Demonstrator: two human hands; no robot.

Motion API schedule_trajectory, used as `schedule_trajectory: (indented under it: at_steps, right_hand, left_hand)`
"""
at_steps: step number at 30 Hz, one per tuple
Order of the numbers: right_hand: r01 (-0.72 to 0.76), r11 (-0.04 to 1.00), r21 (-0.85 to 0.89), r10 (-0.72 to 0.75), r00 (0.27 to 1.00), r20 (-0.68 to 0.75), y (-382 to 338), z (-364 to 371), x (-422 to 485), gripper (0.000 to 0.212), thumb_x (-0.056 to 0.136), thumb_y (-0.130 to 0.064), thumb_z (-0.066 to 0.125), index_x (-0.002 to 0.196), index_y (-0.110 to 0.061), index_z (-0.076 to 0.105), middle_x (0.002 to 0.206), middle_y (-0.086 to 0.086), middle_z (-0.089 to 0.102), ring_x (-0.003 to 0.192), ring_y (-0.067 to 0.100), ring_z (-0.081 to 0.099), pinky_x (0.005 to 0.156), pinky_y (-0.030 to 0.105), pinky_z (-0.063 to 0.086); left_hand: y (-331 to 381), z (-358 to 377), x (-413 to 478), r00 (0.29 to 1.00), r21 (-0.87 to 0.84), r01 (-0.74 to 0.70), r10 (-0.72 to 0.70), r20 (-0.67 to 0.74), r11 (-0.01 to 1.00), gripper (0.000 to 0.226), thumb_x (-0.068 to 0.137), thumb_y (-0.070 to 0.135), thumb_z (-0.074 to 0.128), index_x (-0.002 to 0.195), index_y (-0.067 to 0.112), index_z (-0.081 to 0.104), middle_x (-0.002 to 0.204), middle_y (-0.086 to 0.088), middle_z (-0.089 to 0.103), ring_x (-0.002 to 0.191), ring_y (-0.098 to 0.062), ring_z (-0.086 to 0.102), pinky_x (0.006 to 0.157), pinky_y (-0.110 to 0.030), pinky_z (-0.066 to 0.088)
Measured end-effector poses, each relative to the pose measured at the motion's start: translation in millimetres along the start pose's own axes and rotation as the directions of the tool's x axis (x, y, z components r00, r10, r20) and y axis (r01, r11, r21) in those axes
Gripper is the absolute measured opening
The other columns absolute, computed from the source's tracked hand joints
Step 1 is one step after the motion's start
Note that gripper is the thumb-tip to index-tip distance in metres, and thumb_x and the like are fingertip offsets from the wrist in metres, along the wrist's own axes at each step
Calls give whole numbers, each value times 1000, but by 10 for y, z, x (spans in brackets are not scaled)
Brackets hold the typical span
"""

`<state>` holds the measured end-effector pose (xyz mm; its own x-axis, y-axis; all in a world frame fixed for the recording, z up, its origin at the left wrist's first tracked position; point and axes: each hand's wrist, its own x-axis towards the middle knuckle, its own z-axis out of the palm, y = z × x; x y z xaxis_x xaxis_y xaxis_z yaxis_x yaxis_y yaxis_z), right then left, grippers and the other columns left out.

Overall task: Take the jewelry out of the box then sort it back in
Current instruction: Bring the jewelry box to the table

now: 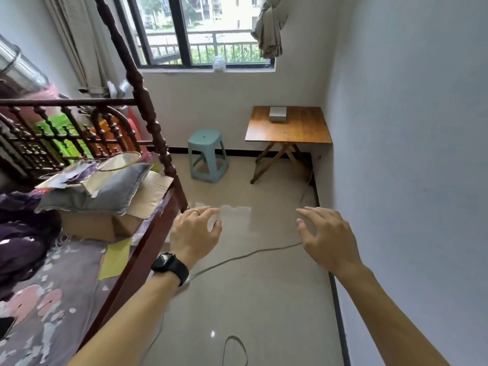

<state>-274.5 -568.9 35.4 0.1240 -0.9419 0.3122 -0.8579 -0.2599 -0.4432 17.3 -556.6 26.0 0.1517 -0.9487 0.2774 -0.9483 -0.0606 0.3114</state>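
A small white box, lid down, sits near the back edge of a wooden folding table in the far right corner of the room. No jewelry shows. My left hand, with a ring and a black watch on the wrist, is stretched out in front of me over the floor, fingers loosely spread and holding nothing. My right hand reaches forward at the same height, fingers relaxed and empty. Both hands are far short of the table.
A teal plastic stool stands left of the table under the window. A dark wooden bed frame with a cardboard box, pillow and clutter fills the left. A cable trails across the tiled floor. A white wall runs along the right.
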Motion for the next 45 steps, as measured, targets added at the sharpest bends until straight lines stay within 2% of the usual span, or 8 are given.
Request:
schedule_trajectory:
  at_steps: [6, 11, 19, 26, 34, 45]
  right_hand:
    - [68, 997, 22, -69, 998, 11, 144, 233, 1433, 32, 97, -35, 57, 127, -28, 67, 128, -10, 66, 127, 14, 51, 106, 34, 41]
    - [96, 995, -2, -96, 993, 73, 215, 677, 2559, 34, 99, -38, 54, 130, -30, 65, 131, -12, 64, 130, 14, 48, 108, 36, 39]
    - [81, 992, -102, -65, 986, 153, 232, 1287, 4359, 36, 101, -40, 48, 133, -33, 62, 134, -15, 61, 134, 12, 43, 111, 34, 34]
    - [37, 997, -63, -30, 993, 112, 298, 1747, 5739, 34, 100, -38, 51, 131, -31, 64, 131, -14, 64, 132, 13, 45, 111, 36, 35]
    - [59, 998, -38, -55, 994, 93, 472, 2593, 7367, 32, 99, -38, 53, 126, -30, 68, 128, -13, 67, 129, 16, 49, 107, 37, 38]
    - [147, 987, 57, -154, 980, 130, 466, 3524, 9847, 32, 99, -38, 55, 128, -30, 66, 127, -10, 67, 127, 15, 51, 103, 44, 46]
  left_hand:
    - [-35, 198, 1209, 995, -51, 70, -73, -67, 996, 33, 95, 38, 60, 125, 31, 68, 130, 5, 65, 125, -20, 55, 109, -42, 38]
    - [-270, 508, 2279, 990, -54, 112, -116, -85, 992, 32, 94, 38, 60, 125, 32, 67, 130, 6, 65, 125, -19, 54, 108, -41, 38]
    - [-768, 1004, 4245, 987, -75, 130, -136, -84, 989, 31, 92, 38, 61, 122, 36, 69, 127, 7, 67, 125, -19, 54, 108, -41, 37]
    - [-991, 1382, 5826, 994, -46, 90, -93, -58, 995, 32, 92, 40, 61, 123, 35, 68, 127, 6, 67, 126, -18, 53, 107, -38, 35]
    - [-1287, 1926, 7448, 996, 2, 68, -68, -58, 998, 33, 92, 40, 61, 124, 36, 68, 128, 7, 66, 126, -17, 53, 106, -38, 37]
    - [-1832, 2366, 9562, 977, 32, 211, -210, -37, 977, 34, 92, 38, 62, 125, 35, 67, 130, 5, 66, 125, -20, 54, 105, -40, 39]
